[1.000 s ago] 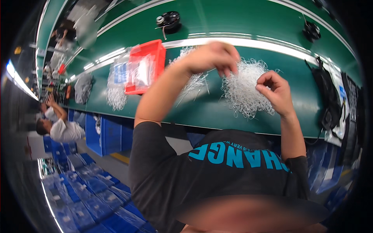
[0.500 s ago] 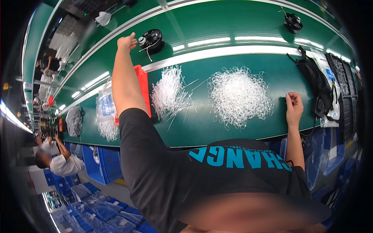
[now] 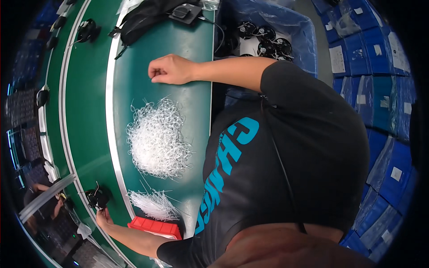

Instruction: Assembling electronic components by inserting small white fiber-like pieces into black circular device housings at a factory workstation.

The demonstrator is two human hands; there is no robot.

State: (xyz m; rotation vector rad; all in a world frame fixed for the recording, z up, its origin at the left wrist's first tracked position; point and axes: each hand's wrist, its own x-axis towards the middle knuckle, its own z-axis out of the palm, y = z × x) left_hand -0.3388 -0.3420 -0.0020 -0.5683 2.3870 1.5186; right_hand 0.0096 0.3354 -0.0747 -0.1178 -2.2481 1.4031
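Observation:
At the far lower left, my left hand reaches across the bench, its fingers closed on the near edge of a black round motor-like unit. The unit rests on the green belt. My right hand is curled over the green tabletop, its palm side hidden, so anything small inside cannot be made out. Between the hands lies a large heap of looped white cable ties. Beside it, a pile of straight white cable ties spreads next to a red bin.
Another black round unit sits farther up the belt. A black bag lies at the table's top end. A blue plastic-lined crate holds several black round units. Stacked blue crates stand at the right.
The view has turned clockwise, to the right, bringing the lined crate into sight. My left hand has gone from open beside the black unit to closed on its edge. My right hand stays curled.

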